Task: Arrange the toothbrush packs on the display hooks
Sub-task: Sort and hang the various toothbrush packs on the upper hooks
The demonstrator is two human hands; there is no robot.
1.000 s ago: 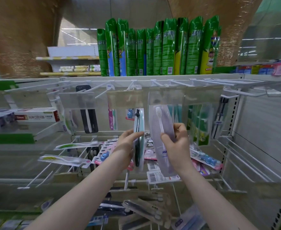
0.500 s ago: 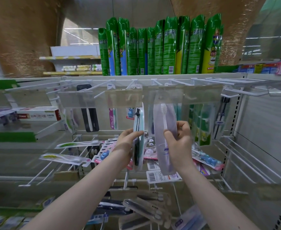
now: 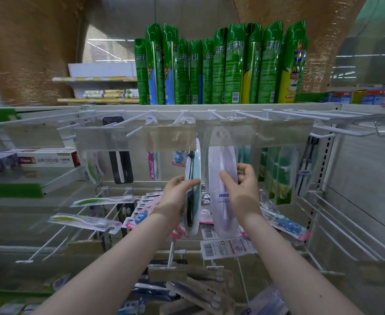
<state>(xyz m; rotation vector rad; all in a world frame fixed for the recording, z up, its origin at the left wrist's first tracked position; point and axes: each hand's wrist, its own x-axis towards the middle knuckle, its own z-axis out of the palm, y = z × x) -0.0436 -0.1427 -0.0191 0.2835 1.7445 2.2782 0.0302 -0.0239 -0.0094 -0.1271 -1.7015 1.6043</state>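
In the middle of the frame, two toothbrush packs hang upright side by side below the row of white display hooks (image 3: 137, 128): the left hand (image 3: 175, 196) curls its fingers round the edge of the teal-and-black pack (image 3: 193, 178), while the right hand (image 3: 243, 187) pinches the lilac pack (image 3: 223, 160), thumb on the front and fingers bent behind. The lilac pack's top sits behind a clear price strip (image 3: 230, 133), so I cannot tell whether it is on a hook. Across the upper middle, the top shelf (image 3: 209, 107) carries about a dozen green spray cans (image 3: 230, 64), overlapping too much for an exact count.
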